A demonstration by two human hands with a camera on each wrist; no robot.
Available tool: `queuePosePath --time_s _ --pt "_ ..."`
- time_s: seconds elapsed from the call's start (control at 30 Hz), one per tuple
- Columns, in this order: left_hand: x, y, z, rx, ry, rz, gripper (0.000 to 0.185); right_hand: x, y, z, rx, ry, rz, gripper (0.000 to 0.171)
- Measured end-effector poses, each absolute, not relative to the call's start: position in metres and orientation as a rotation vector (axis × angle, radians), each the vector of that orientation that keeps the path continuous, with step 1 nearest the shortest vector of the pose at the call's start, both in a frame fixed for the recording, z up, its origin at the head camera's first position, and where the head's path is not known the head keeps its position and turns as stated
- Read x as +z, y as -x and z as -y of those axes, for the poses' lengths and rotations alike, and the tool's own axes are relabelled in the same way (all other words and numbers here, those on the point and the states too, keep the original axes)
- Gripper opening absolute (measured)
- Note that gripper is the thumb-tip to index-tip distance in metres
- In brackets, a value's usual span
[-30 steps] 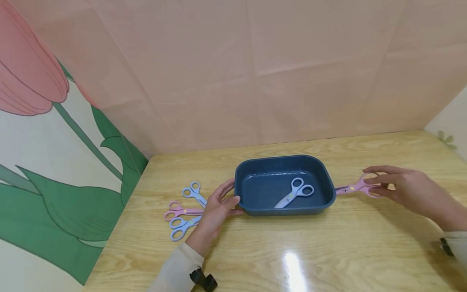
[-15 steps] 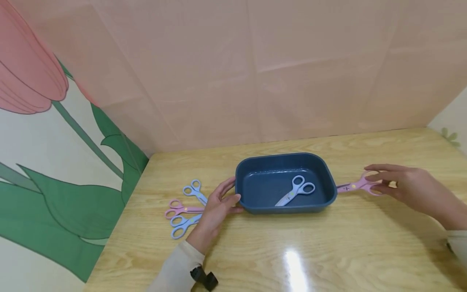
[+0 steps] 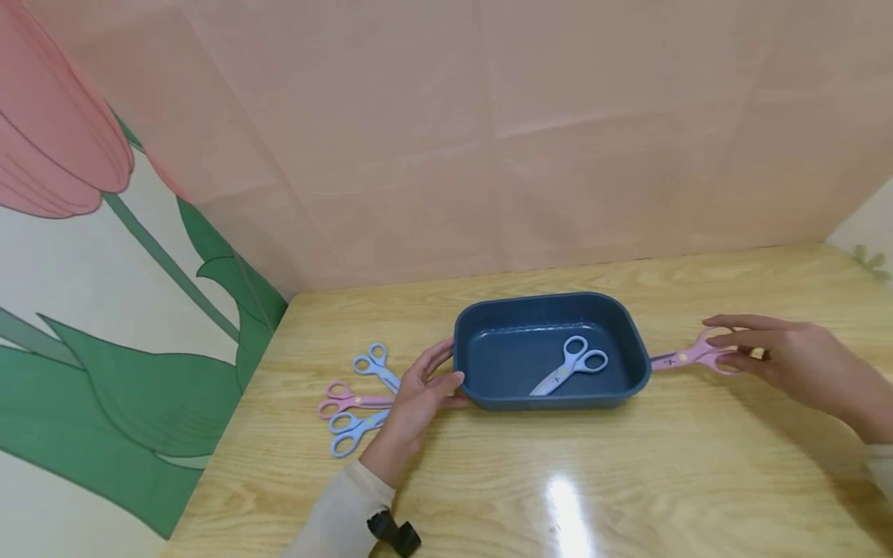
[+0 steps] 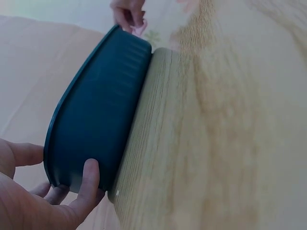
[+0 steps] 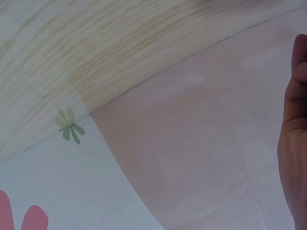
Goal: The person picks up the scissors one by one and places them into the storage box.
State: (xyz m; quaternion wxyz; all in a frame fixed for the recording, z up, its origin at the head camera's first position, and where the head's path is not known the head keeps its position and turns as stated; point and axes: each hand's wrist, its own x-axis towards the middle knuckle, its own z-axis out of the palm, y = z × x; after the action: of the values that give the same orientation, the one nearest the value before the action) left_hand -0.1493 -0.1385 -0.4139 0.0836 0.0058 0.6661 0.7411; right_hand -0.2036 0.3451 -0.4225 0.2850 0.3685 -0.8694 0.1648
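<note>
In the head view, my left hand [image 3: 423, 395] grips the left end of a dark blue rectangular basin [image 3: 551, 403], fingers spread round its end wall. Those fingers also press the outer wall of the basin [image 4: 96, 110] in the left wrist view. Inside lie blue scissors [image 3: 567, 370], handles toward the right. My right hand [image 3: 795, 360] pinches pink scissors [image 3: 691, 356] by the handle loops. Their blades point left, tips right at the basin's right wall. Only the edge of my right hand [image 5: 293, 139] shows in the right wrist view, without the scissors.
Left of my left hand lie blue scissors [image 3: 377, 364], pink scissors [image 3: 349, 400] and another blue pair [image 3: 352, 430], blades partly hidden by the hand. The wooden table [image 3: 628, 480] meets a pink backdrop [image 3: 391, 155] behind and a tulip-patterned wall [image 3: 139, 325] at left.
</note>
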Motion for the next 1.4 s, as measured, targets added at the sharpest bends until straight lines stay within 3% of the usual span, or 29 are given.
queuePosePath --time_s 0.1,0.27,0.57,0.9,1.07,1.4 --pt "-0.4138 0.1497 0.1376 2.219 -0.019 -1.983 0.060 -0.4206 0.2049 -0.3458 0.433 -1.002 2.313 0.065" --pt "-0.4136 0.1494 0.1382 2.226 -0.009 -1.976 0.060 -0.4199 0.2059 -0.3457 0.438 -1.016 2.316 0.065" --pt "-0.4127 0.1499 0.1386 2.224 0.012 -1.982 0.058 -0.4205 0.2069 -0.3452 0.482 -1.013 2.303 0.053" --pt "-0.4131 0.1495 0.1386 2.215 0.026 -1.989 0.058 -0.4218 0.2060 -0.3448 0.494 -1.024 2.285 0.054" --pt "-0.4139 0.1501 0.1382 2.221 0.015 -1.989 0.058 -0.4211 0.2047 -0.3454 0.493 -1.008 2.317 0.034" --pt "-0.4146 0.1503 0.1387 2.226 0.013 -1.967 0.058 -0.4223 0.2014 -0.3427 0.526 -1.016 2.334 0.037"
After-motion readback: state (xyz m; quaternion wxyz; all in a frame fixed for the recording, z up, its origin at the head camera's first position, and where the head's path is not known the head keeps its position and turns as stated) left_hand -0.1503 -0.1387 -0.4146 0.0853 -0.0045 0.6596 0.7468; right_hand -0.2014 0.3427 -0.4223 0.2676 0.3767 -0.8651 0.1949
